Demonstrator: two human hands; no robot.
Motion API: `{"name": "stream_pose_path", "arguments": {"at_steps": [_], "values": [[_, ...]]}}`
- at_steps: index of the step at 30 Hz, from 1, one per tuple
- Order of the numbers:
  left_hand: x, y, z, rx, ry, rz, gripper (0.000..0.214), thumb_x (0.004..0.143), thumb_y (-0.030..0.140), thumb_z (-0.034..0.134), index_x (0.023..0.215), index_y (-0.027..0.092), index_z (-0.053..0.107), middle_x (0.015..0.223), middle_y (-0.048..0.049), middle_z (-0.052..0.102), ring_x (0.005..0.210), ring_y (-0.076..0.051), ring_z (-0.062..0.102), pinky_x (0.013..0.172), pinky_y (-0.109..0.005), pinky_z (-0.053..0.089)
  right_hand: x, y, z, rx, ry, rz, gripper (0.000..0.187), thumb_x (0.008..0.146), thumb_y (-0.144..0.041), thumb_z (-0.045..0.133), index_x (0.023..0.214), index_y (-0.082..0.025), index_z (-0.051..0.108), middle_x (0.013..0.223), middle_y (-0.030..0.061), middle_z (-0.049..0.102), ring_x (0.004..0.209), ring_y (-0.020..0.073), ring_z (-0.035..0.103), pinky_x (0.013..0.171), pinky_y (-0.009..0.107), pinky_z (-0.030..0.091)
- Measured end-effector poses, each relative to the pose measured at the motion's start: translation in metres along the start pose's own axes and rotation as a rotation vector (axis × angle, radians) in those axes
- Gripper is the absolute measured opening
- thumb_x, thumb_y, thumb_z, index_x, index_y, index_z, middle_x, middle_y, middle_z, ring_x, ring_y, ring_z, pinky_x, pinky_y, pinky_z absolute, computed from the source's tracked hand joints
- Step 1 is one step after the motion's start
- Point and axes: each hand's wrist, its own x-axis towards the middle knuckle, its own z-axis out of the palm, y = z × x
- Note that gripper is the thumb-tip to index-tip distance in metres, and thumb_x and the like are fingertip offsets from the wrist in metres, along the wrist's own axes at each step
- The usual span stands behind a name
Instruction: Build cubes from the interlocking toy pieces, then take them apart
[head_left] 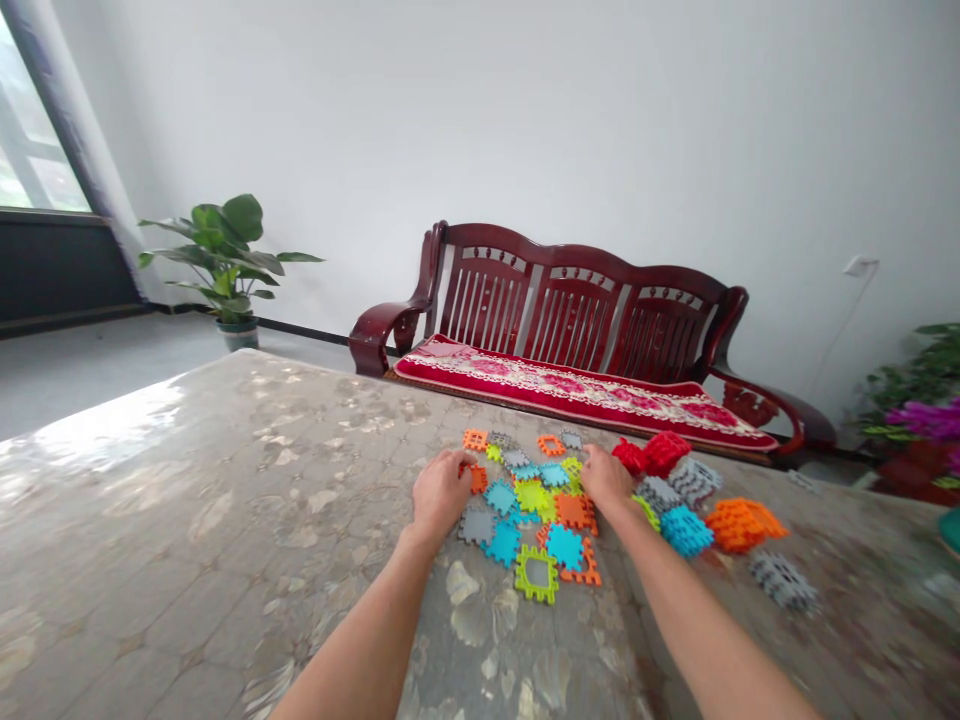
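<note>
Interlocking plastic puzzle tiles [532, 495] in orange, blue, lime green and grey lie loosely spread and partly overlapping between my hands. At the left edge of the spread, my left hand [442, 490] has its fingers curled in at an orange tile [478, 480]. My right hand [606, 480] rests on the opposite side, its index finger stretched toward a lime green tile [571, 472]; its other fingers are partly hidden. Closest to me lie a lime green frame tile [537, 575] with a grey middle and a blue tile [565, 546].
Right of my right arm stand stacks of tiles: red [666, 453], blue [686, 531], orange [742, 524] and grey [784, 580]. A patterned cloth [315, 500] covers the table. Beyond it are a wooden bench [574, 310] and a potted plant [236, 260].
</note>
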Motion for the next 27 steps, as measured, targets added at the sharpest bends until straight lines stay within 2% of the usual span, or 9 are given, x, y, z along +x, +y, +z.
{"name": "stream_pose_path", "arguments": {"at_steps": [5,7,11,15,19,22,27], "values": [[0.0,0.0,0.0,-0.007,0.01,-0.004,0.029,0.082,0.02,0.049,0.098,0.029,0.072,0.108,-0.0015,0.071,0.099,-0.019,0.063,0.081,-0.027,0.046,-0.005,0.003,-0.008,0.013,0.068,-0.058,0.039,0.09,-0.015,0.042,0.123,-0.023,0.061,0.112,0.0082,0.069,0.095,0.0193,0.065,0.075,0.028,0.047],[0.0,0.0,0.001,-0.009,0.01,-0.002,0.029,0.082,0.019,0.049,0.098,0.029,0.072,0.109,-0.0012,0.071,0.1,-0.019,0.063,0.08,-0.027,0.046,-0.009,0.001,-0.013,0.045,0.131,-0.106,0.04,0.091,-0.015,0.042,0.126,-0.022,0.059,0.114,0.0091,0.067,0.096,0.0196,0.064,0.077,0.029,0.046],[0.001,-0.001,0.001,-0.005,0.005,-0.005,0.028,0.083,0.02,0.049,0.098,0.028,0.071,0.111,-0.0012,0.071,0.101,-0.019,0.063,0.081,-0.026,0.046,-0.03,-0.008,-0.022,0.219,0.282,-0.306,0.038,0.09,-0.015,0.04,0.119,-0.021,0.064,0.106,0.0079,0.067,0.095,0.0196,0.063,0.084,0.029,0.047],[0.001,-0.002,0.002,-0.002,0.002,0.0,0.029,0.083,0.02,0.049,0.098,0.029,0.071,0.11,-0.0007,0.071,0.101,-0.019,0.063,0.08,-0.026,0.046,-0.053,-0.013,-0.024,0.406,0.296,-0.509,0.035,0.092,-0.017,0.04,0.113,-0.023,0.066,0.104,0.0059,0.068,0.099,0.0182,0.063,0.091,0.029,0.046],[0.002,-0.003,0.004,0.003,0.013,0.009,0.029,0.083,0.02,0.049,0.098,0.03,0.071,0.11,-0.0001,0.071,0.1,-0.019,0.063,0.08,-0.026,0.046,-0.053,-0.008,-0.018,0.489,0.227,-0.423,0.037,0.082,-0.014,0.048,0.114,-0.021,0.066,0.115,0.0063,0.067,0.109,0.0192,0.06,0.1,0.033,0.044],[0.002,-0.004,0.004,0.005,0.015,0.011,0.028,0.083,0.021,0.049,0.099,0.03,0.071,0.11,-0.0003,0.071,0.101,-0.019,0.063,0.079,-0.026,0.046,-0.044,-0.003,-0.013,0.437,0.073,-0.403,0.049,0.071,-0.014,0.056,0.119,-0.019,0.064,0.128,0.0079,0.063,0.121,0.0223,0.054,0.107,0.038,0.039],[0.002,-0.004,0.003,0.01,0.006,0.018,0.03,0.083,0.021,0.047,0.099,0.029,0.071,0.111,-0.0011,0.071,0.1,-0.02,0.064,0.079,-0.027,0.046,-0.041,-0.006,-0.017,0.377,-0.191,-0.473,0.049,0.075,-0.018,0.055,0.124,-0.018,0.063,0.128,0.0097,0.063,0.119,0.0228,0.057,0.104,0.037,0.04]]}}
